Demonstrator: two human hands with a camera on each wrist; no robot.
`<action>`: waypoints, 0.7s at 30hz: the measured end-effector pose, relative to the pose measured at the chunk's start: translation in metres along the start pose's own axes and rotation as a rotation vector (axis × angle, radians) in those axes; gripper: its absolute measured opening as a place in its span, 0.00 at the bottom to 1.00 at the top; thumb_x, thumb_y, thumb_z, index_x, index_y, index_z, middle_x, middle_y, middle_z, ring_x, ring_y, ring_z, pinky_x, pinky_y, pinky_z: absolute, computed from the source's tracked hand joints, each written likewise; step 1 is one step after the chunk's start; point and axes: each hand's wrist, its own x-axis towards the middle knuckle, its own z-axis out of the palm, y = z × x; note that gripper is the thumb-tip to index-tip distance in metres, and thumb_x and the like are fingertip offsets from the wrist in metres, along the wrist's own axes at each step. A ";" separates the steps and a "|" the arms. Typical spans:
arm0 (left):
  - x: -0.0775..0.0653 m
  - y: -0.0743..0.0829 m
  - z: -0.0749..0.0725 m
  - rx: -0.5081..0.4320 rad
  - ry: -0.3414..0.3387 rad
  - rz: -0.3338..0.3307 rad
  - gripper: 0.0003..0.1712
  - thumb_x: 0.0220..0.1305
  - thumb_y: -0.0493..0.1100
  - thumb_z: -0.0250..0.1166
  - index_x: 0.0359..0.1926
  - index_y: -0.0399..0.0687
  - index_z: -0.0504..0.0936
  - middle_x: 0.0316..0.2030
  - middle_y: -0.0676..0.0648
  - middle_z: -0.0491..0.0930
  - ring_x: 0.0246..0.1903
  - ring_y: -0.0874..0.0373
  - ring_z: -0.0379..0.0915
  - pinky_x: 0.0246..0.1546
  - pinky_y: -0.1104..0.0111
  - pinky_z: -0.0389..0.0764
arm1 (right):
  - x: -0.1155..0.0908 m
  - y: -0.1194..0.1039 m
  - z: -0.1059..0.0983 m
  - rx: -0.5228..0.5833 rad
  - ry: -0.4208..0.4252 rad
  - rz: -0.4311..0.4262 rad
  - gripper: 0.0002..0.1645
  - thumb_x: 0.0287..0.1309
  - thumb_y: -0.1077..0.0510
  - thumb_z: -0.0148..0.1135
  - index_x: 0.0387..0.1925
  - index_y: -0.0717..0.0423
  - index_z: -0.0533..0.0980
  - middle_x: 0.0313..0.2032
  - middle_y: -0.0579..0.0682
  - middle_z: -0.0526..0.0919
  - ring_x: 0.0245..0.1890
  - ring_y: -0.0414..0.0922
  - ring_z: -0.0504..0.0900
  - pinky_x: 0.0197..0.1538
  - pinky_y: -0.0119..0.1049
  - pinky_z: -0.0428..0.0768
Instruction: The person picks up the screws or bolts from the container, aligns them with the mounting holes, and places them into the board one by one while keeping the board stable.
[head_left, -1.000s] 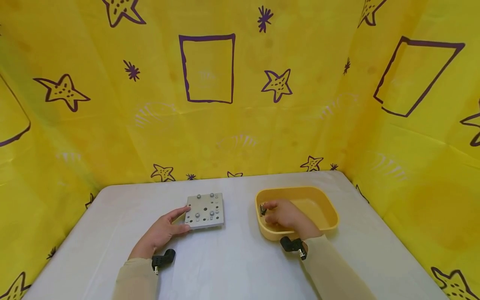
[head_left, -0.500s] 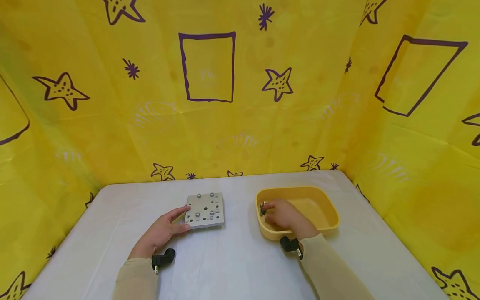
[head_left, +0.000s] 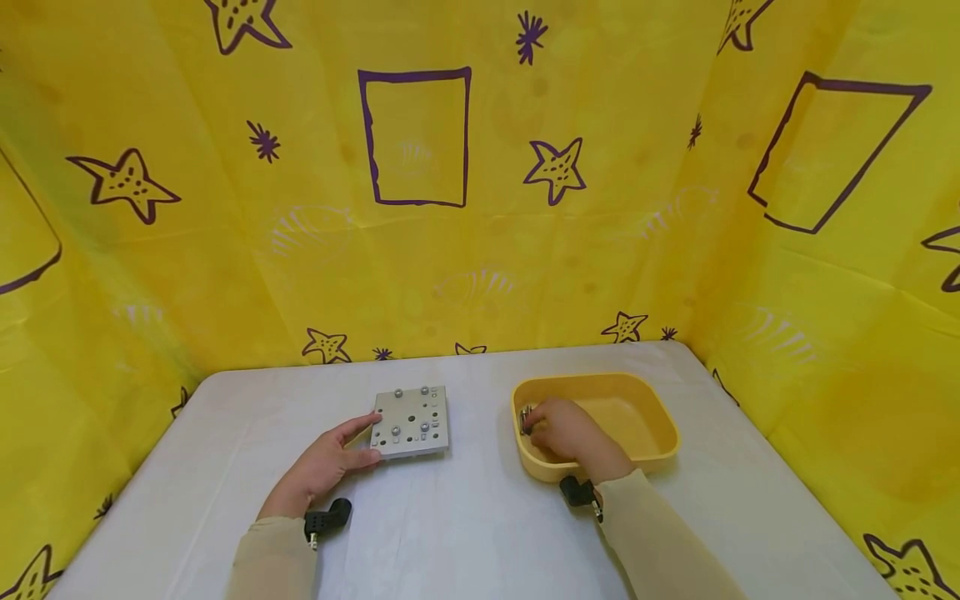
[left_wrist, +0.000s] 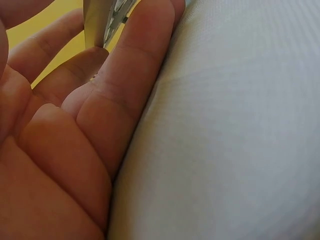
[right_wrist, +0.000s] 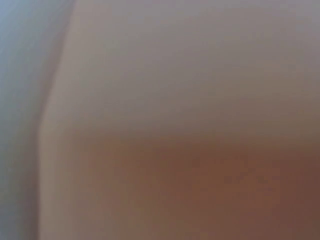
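On the table lies a square metal plate (head_left: 408, 421) with drilled holes and several bolts standing in its face. My left hand (head_left: 322, 462) grips the plate at its left side, thumb along the front corner and a fingertip on the upper left edge. In the left wrist view, the plate's edge (left_wrist: 97, 22) shows beyond the fingers. My right hand (head_left: 566, 429) reaches into a yellow plastic bin (head_left: 660, 417), fingers bent down at a small cluster of metal screws (head_left: 525, 419) by its left wall. The fingertips are hidden, so I cannot tell whether they pinch a screw.
A white cloth covers the table (head_left: 465, 533). Yellow curtains (head_left: 420, 275) with starfish drawings stand behind it and on both sides. The right wrist view is blurred, filled mostly by the bin's wall (right_wrist: 190, 75).
My right hand has dipped slightly lower into the bin, its fingers closing in over the screws. The left hand and the plate have stayed where they were.
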 end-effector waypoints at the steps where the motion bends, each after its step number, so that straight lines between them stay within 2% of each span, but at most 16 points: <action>1: 0.000 0.000 0.000 0.004 0.001 -0.001 0.47 0.48 0.57 0.79 0.70 0.60 0.73 0.74 0.41 0.56 0.74 0.36 0.38 0.65 0.33 0.37 | 0.000 0.000 0.000 -0.011 0.002 -0.006 0.14 0.48 0.68 0.65 0.34 0.48 0.87 0.33 0.41 0.84 0.35 0.43 0.76 0.45 0.39 0.76; 5: -0.001 0.000 0.000 0.016 0.004 -0.003 0.47 0.48 0.57 0.78 0.70 0.61 0.73 0.74 0.41 0.57 0.74 0.37 0.39 0.65 0.33 0.38 | 0.000 -0.001 0.001 -0.059 0.013 -0.032 0.12 0.50 0.69 0.66 0.31 0.48 0.86 0.32 0.40 0.84 0.36 0.43 0.79 0.47 0.41 0.77; 10: -0.002 0.001 0.000 0.023 0.005 -0.006 0.46 0.48 0.57 0.78 0.70 0.61 0.72 0.75 0.41 0.56 0.74 0.36 0.38 0.65 0.33 0.38 | -0.003 -0.005 -0.001 -0.091 0.017 -0.047 0.11 0.50 0.69 0.66 0.29 0.49 0.85 0.29 0.41 0.84 0.33 0.43 0.78 0.44 0.42 0.78; 16: -0.002 0.001 0.000 0.034 0.009 -0.002 0.45 0.50 0.58 0.77 0.70 0.62 0.72 0.75 0.42 0.55 0.74 0.37 0.38 0.66 0.33 0.38 | -0.007 -0.009 -0.007 -0.126 0.067 -0.003 0.12 0.56 0.66 0.62 0.36 0.50 0.86 0.35 0.42 0.85 0.38 0.44 0.81 0.48 0.43 0.79; 19: -0.003 0.002 0.001 0.025 0.009 -0.004 0.45 0.50 0.57 0.77 0.70 0.62 0.73 0.75 0.42 0.56 0.74 0.37 0.38 0.66 0.33 0.38 | -0.008 -0.012 -0.016 -0.063 0.073 0.050 0.11 0.64 0.63 0.60 0.42 0.52 0.85 0.37 0.42 0.85 0.39 0.44 0.80 0.49 0.43 0.78; 21: -0.003 0.002 0.001 0.018 0.009 -0.006 0.45 0.50 0.57 0.78 0.70 0.62 0.73 0.75 0.42 0.56 0.74 0.37 0.37 0.66 0.33 0.38 | -0.008 -0.015 -0.024 0.062 0.069 0.096 0.11 0.70 0.60 0.57 0.45 0.54 0.84 0.37 0.46 0.84 0.36 0.44 0.78 0.44 0.42 0.78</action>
